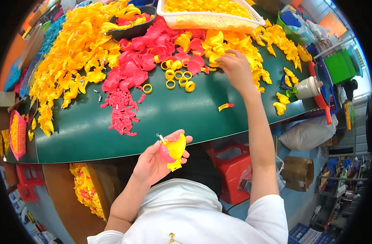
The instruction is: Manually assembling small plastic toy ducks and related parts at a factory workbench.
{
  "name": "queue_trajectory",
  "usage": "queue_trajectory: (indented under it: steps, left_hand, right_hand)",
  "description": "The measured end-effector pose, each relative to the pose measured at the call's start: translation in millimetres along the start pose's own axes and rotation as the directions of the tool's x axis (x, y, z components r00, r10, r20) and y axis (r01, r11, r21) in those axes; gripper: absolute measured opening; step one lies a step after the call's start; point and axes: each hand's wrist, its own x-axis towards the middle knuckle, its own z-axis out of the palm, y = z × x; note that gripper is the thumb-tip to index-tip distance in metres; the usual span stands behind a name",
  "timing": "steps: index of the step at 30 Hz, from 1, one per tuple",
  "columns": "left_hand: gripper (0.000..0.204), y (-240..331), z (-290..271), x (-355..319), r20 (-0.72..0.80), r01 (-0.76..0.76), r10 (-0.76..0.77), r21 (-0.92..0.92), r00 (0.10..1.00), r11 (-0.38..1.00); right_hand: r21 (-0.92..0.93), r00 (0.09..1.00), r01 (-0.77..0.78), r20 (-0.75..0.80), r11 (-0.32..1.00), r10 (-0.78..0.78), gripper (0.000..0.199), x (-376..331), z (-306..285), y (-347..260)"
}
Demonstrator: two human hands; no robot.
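Note:
My left hand (151, 160) is closed round a toy part (175, 147), a curved yellow plastic shell with a pink piece against it and a small metal pin at its top. I hold it just off the front edge of the green table (173, 122). Across the table my right hand (236, 70) reaches to a heap of yellow plastic shells (216, 42). Its fingers are bent onto a yellow shell at the heap's near edge, and the fingertips are partly hidden. Left of that hand are several yellow rings (182, 81) and a pile of pink curved shells (129, 67).
A large heap of yellow parts (72, 53) covers the left side. Small pink strips (123, 114) lie near the middle. A white basket (210, 19) of yellow pieces stands at the back. On the right is a white cylinder-shaped container (307, 88); below it, a red stool (232, 175).

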Motion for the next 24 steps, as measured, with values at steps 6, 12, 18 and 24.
queue_trajectory:
  steps: [6, 12, 18, 24]
  left_hand:
    - [0.082, 2, -23, -10, 0.013, -0.232, 0.232, 0.108, 0.973, 0.967]
    - [0.092, 11, -23, -19, -0.099, -0.317, 0.351, 0.257, 0.931, 0.913]
    - [0.085, 18, -32, -31, -0.079, -0.307, 0.331, 0.224, 0.940, 0.925]
    - [0.080, 22, -31, -33, -0.079, -0.356, 0.385, 0.242, 0.920, 0.902]
  right_hand:
    - [0.919, 0.800, -0.384, 0.378, -0.087, 0.466, 0.031, -38, -34, -98]
    - [0.625, 0.829, -0.552, 0.339, 0.552, 0.445, 0.031, -77, -34, -158]
    - [0.503, 0.967, 0.112, 0.143, 0.857, -0.210, 0.045, -42, -45, -137]
    - [0.576, 0.958, 0.087, 0.175, 0.812, -0.227, 0.052, -42, -24, -139]
